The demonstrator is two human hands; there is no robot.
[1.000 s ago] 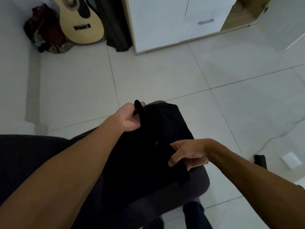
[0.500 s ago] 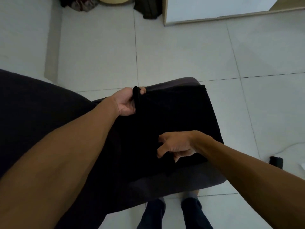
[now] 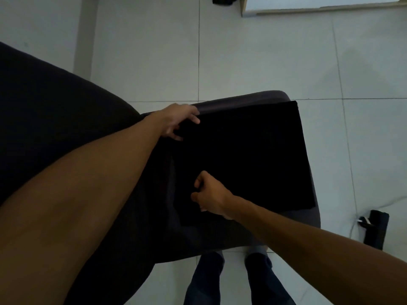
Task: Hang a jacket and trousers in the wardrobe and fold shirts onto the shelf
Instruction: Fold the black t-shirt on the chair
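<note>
A black shirt (image 3: 253, 155) lies folded flat in a rectangle on the dark seat of a chair (image 3: 242, 101). My left hand (image 3: 177, 119) rests at the shirt's far left corner, its fingers spread on top of the cloth. My right hand (image 3: 211, 197) is at the shirt's near left edge, with its fingers curled and pinching the fabric there. The shirt's left edge blends into the dark seat and is hard to make out.
The chair's dark backrest (image 3: 55, 111) fills the left side. The wardrobe's white base (image 3: 308, 6) is at the top right, with dark cloth (image 3: 222, 0) on the floor beside it. A black object with a white cable (image 3: 375, 230) lies on the tiles at right. My legs (image 3: 237, 280) stand below the seat.
The raised flap that my left hand gripped now lies flat on the seat, and that hand has loosened onto the corner. My view has tilted further down; the right hand stays at the near edge.
</note>
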